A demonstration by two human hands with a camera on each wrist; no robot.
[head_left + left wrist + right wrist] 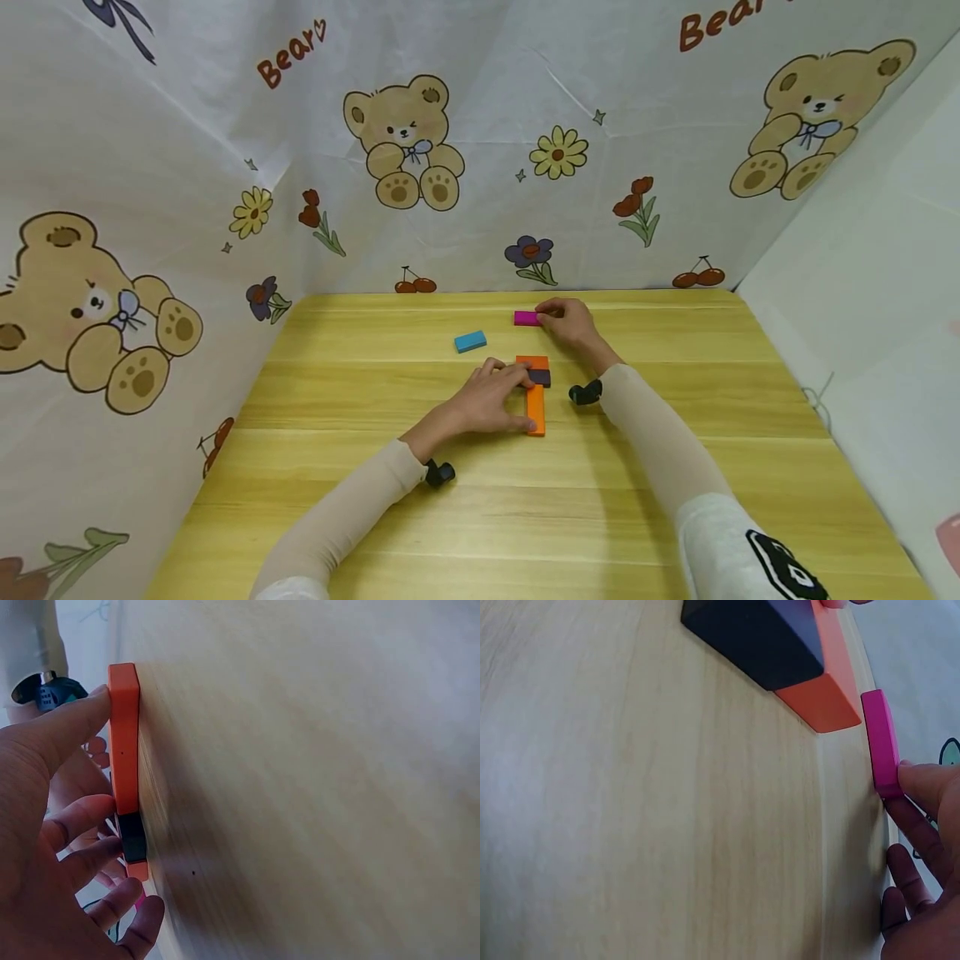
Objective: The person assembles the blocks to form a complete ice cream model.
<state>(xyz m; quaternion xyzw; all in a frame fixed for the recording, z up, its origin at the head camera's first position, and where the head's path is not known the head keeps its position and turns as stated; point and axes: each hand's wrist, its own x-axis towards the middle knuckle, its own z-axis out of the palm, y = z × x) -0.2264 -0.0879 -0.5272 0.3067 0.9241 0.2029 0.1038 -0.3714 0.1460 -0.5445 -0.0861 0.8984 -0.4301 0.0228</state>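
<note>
A long orange block (536, 412) lies lengthwise on the wooden table, with a dark block (539, 378) at its far end and another orange block (532, 362) beyond that. My left hand (491, 400) rests along the left side of this row, the thumb at the near end of the long orange block and fingertips by the dark block. At the table's far side, my right hand (572, 323) pinches the right end of a magenta block (527, 318) between thumb and finger. In the right wrist view the magenta block (882, 742) is beside the thumb tip.
A blue block (470, 342) lies on the table (360, 367), left of the row and beyond the left hand. Behind the table's far edge hangs a white cloth (480, 242) printed with bears and flowers. Each wrist carries a small black camera.
</note>
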